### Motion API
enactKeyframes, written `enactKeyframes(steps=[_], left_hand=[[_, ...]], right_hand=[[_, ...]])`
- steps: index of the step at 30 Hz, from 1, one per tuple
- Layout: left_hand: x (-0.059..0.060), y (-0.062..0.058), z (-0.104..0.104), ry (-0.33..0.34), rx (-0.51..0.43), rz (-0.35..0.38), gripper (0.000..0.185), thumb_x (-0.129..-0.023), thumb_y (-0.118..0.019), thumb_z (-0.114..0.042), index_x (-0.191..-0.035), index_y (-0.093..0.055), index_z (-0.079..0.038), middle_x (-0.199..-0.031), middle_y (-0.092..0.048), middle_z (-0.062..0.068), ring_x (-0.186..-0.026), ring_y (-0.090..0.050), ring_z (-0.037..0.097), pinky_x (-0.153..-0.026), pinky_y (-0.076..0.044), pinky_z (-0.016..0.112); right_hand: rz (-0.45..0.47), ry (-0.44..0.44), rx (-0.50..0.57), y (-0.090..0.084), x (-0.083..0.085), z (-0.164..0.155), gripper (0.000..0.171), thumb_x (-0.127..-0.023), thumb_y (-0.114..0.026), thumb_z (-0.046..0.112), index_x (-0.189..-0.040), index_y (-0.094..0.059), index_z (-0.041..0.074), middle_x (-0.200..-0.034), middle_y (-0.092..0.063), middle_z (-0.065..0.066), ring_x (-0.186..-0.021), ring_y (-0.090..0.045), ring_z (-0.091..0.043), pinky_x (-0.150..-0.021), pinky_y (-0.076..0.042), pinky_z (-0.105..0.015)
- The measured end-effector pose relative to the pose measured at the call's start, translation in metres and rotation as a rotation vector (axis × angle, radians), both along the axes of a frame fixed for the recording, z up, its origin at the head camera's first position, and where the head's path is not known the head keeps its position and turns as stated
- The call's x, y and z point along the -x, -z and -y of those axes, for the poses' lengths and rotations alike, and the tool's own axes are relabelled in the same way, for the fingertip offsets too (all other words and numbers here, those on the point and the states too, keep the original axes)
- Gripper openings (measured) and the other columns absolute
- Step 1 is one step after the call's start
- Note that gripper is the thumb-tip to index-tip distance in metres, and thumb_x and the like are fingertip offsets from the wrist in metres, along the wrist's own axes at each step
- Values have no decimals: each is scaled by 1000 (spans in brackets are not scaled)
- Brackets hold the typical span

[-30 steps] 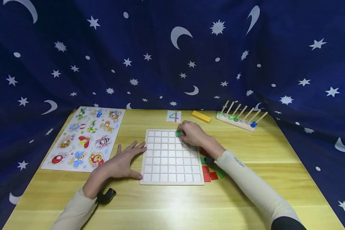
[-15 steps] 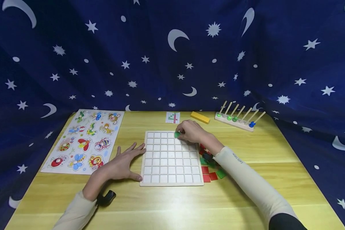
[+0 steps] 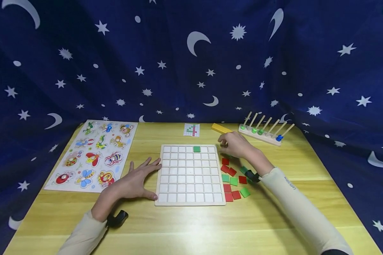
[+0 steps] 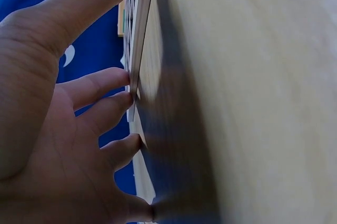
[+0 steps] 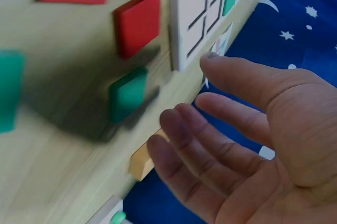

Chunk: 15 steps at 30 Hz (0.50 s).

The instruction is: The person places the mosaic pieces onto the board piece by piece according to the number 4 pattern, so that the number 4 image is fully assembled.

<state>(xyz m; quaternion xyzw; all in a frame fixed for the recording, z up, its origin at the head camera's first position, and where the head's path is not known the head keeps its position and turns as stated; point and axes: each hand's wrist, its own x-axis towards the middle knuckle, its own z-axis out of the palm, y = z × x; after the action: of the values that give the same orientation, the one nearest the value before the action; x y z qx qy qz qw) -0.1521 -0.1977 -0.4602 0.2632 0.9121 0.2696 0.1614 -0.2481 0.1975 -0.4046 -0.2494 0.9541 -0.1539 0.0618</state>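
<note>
While a dark blue curtain (image 3: 166, 85) printed with pale stars and moons fills the upper half of the head view, a light wooden desk (image 3: 191, 230) takes up most of the lower half. At the left of the frame lies a white puzzle board (image 3: 69, 187) with colourful insect pieces. Just below the centre, a pale grid board (image 3: 190, 179) lies flat. The left hand (image 3: 135, 182) is spread, its thumb and some fingertips touching that board's left edge. The right hand (image 3: 237, 144) is just beside the board's upper right corner, fingers loosely bent and parted from the thumb. Towards the upper right of the desk stands a slatted peg stand (image 3: 258, 136) with green and blue rings, and left of it a yellow block (image 3: 221, 128), partly behind the right hand. A small pattern card (image 3: 191, 130) lies above the grid board. Loose red tiles (image 3: 227, 188) and green tiles (image 3: 233, 181) lie along the board's right side, one green near the right fingertips. Another green tile (image 3: 196, 149) sits in the top row, fifth compartment from the left.
</note>
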Motion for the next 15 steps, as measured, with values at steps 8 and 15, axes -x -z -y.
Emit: enactKeyframes(steps=[8, 15], left_hand=[[-2, 1, 3, -7, -6, -10, 106, -66, -88, -54, -154, -41, -17, -165, -20, -2, -152, -8, 33, -104, 8, 79], [0, 0, 1, 4, -4, -17, 106, -67, -89, -53, -155, -40, -18, -166, -19, -2, -152, -8, 32, -104, 8, 78]], right_hand=[[75, 46, -106, 5, -7, -14, 21, -84, -80, 13, -99, -72, 1, -81, -65, -6, -69, -56, -18, -58, -42, -32], [67, 45, -103, 12, -9, -19, 12, -83, -79, 10, -90, -71, 5, -71, -57, 1, -62, -46, -18, -55, -37, -31]])
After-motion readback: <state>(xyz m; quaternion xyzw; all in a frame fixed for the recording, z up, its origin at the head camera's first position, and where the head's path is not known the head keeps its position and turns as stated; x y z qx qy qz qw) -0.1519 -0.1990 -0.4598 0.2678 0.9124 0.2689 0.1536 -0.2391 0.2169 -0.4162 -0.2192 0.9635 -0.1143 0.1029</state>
